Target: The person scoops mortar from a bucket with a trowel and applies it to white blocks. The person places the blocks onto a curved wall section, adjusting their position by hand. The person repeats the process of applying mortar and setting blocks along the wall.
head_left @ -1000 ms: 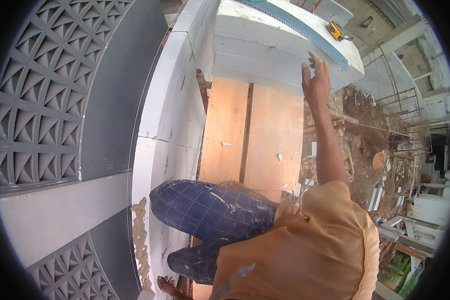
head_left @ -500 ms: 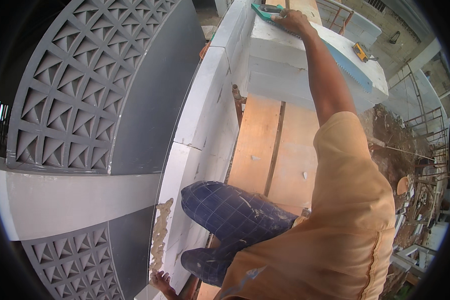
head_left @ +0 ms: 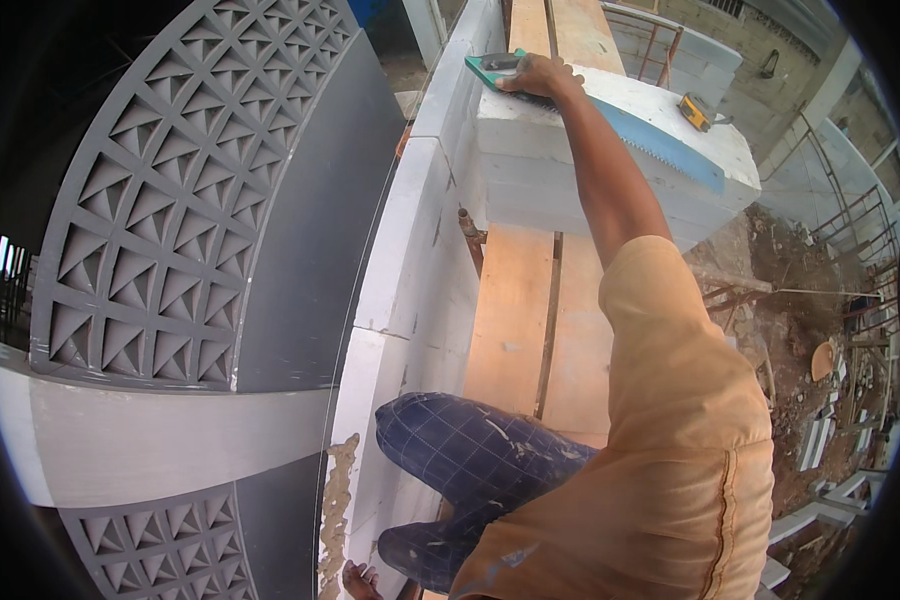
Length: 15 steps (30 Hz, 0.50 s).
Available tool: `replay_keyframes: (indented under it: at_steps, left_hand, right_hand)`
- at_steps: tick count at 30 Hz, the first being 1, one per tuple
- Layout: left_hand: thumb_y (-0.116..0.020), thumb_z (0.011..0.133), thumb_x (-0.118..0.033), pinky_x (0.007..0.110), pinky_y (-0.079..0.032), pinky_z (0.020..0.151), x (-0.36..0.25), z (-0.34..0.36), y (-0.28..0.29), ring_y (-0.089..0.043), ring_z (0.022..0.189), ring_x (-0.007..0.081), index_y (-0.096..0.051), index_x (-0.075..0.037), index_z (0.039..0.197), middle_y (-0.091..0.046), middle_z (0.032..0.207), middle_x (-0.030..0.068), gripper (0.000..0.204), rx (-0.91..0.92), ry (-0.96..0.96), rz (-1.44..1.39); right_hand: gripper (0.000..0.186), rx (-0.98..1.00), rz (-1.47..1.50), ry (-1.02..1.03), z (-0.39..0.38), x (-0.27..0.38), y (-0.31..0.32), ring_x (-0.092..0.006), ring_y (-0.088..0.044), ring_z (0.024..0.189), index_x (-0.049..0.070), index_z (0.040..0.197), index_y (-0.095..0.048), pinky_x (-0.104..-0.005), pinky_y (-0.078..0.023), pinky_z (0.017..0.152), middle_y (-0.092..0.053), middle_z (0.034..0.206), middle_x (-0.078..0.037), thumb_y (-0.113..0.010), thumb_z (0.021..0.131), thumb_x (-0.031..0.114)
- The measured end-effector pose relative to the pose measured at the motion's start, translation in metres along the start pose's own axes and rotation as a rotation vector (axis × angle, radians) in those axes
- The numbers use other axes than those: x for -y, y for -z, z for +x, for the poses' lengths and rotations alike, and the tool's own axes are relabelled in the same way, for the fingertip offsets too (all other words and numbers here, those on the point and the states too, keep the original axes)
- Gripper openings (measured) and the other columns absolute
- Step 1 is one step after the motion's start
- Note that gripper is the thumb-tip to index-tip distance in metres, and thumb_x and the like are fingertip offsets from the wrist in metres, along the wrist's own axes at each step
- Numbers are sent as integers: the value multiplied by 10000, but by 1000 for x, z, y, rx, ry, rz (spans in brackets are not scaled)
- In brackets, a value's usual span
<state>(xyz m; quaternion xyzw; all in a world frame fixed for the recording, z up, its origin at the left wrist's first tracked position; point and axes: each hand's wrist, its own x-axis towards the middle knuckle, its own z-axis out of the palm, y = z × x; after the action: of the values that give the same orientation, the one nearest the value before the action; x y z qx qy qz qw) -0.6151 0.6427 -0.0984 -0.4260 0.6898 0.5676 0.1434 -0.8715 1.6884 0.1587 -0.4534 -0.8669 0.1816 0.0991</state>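
Note:
My right hand (head_left: 542, 77) reaches far forward and is closed around the green and dark handle of a handsaw (head_left: 660, 143). The saw's blue toothed blade lies along the top of a stack of white blocks (head_left: 530, 140). At the lower edge, my left hand (head_left: 362, 580) is partly cut off. Its fingers look apart and slightly curled, with nothing visible in them. It is beside the top of a white block wall (head_left: 390, 270), near a strip of grey-brown mortar (head_left: 338, 500).
A yellow tape measure (head_left: 697, 112) lies on the blocks past the saw. Wooden planks (head_left: 510, 320) run between the wall and my body. A pipe stub (head_left: 470, 228) stands by the wall. A taut string runs beside the wall, next to a grey patterned panel (head_left: 160, 210). Rubble and scaffolding are lower right.
The whole view has shifted, so the saw and blocks appear lower and further left. My right hand stays at the saw handle. My left hand is now further from the mortar's end, toward the wall's inner side.

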Motion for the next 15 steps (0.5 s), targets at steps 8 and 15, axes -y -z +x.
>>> replay_keyframes:
  at_steps: [8,15]
  left_hand:
    - [-579,1005,-340,437,-536,833,-43,16,33,-644,1068,343,-517,-145,1440,-636,1247,128,480,121,-105,16]
    - [-537,1022,-331,421,-531,847,-18,0,2,-638,1066,327,-475,-108,1483,-619,1276,144,516,50,-22,-28]
  right_hand:
    - [850,-27,219,172,1,-21,-14,-407,-583,1233,112,1354,-564,-472,-511,983,-570,1343,-231,-886,684,524]
    - [488,-27,892,573,-105,-54,-18,-148,-546,944,115,1166,-492,-305,-472,819,-544,1017,-27,-840,844,231]
